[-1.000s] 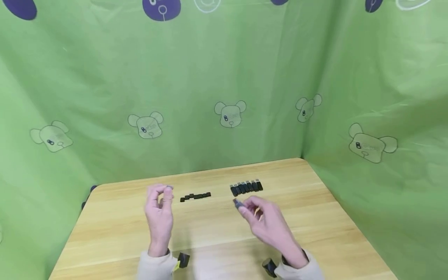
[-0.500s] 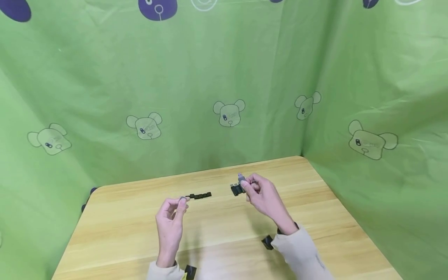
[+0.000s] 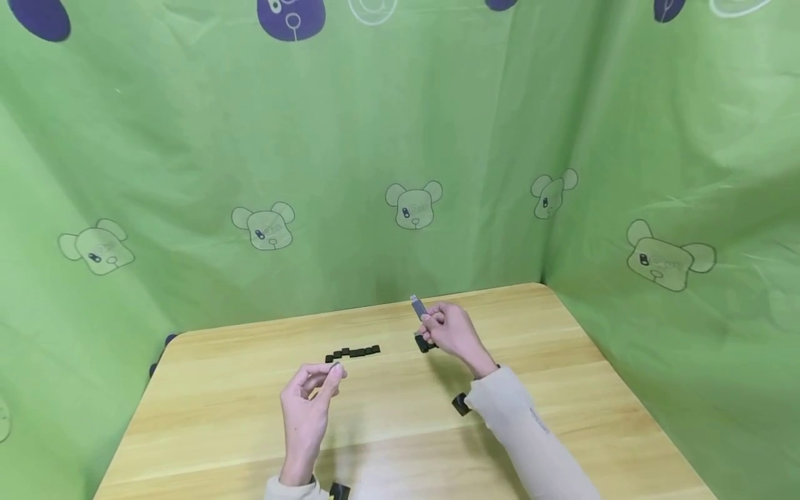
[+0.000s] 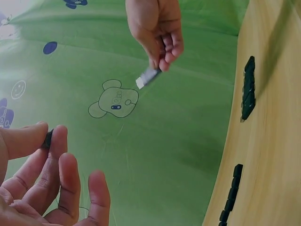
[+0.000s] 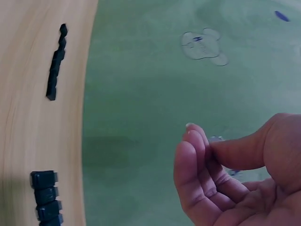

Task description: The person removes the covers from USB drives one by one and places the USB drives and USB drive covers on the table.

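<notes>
My right hand (image 3: 456,333) pinches a USB flash drive (image 3: 419,307) between thumb and fingers, its metal plug pointing up and away. In the left wrist view that plug shows pale at the end of the grey body; in the right wrist view my fingers mostly hide the drive. Below my right hand lies a row of black USB flash drives (image 5: 46,193), partly covered in the head view. My left hand (image 3: 306,410) is raised over the table, pinching a small dark cap (image 4: 47,140) between thumb and forefinger. Just beyond it is a row of small black caps (image 3: 356,353).
The wooden table (image 3: 400,430) has its far edge close to a green curtain (image 3: 337,153) printed with bear heads. More curtain hangs at the left and right sides. A dark wrist camera (image 3: 461,404) juts from the right sleeve.
My right hand has moved up and away with the flash drive, over the row of drives. My left hand has shifted right and slightly nearer, still pinching the cap.
</notes>
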Demonstrator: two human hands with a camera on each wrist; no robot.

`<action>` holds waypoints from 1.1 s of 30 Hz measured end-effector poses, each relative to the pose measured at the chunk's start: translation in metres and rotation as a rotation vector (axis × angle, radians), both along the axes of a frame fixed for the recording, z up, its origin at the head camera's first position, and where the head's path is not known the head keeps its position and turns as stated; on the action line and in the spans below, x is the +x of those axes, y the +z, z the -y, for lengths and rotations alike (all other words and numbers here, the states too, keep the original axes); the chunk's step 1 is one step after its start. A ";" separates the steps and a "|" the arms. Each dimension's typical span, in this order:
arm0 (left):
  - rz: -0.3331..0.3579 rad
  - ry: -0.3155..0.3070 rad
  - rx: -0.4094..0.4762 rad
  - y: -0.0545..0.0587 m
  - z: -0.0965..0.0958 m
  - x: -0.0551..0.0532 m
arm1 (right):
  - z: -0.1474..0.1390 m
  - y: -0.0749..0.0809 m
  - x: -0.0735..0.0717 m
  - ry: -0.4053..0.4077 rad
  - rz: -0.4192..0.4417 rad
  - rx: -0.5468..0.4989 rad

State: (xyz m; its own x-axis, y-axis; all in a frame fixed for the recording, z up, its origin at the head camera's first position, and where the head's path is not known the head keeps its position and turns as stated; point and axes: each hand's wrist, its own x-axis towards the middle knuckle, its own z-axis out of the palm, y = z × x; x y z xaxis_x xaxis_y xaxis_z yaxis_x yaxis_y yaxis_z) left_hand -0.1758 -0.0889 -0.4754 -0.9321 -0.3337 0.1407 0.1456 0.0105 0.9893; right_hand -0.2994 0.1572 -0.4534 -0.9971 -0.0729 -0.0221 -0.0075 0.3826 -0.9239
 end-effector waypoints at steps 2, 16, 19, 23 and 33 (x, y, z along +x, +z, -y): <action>0.007 0.003 -0.004 -0.001 0.000 0.001 | 0.003 -0.005 -0.007 -0.005 0.011 0.010; 0.068 0.044 -0.029 -0.004 -0.001 0.001 | 0.016 -0.076 -0.037 -0.119 0.117 0.214; 0.067 0.059 -0.043 -0.003 -0.001 0.001 | 0.019 -0.088 -0.035 -0.129 0.140 0.201; 0.053 0.052 -0.051 -0.002 -0.002 0.001 | 0.021 -0.096 -0.032 -0.121 0.154 0.231; 0.016 0.020 -0.092 -0.004 -0.005 0.002 | 0.020 -0.105 -0.026 -0.117 0.196 0.300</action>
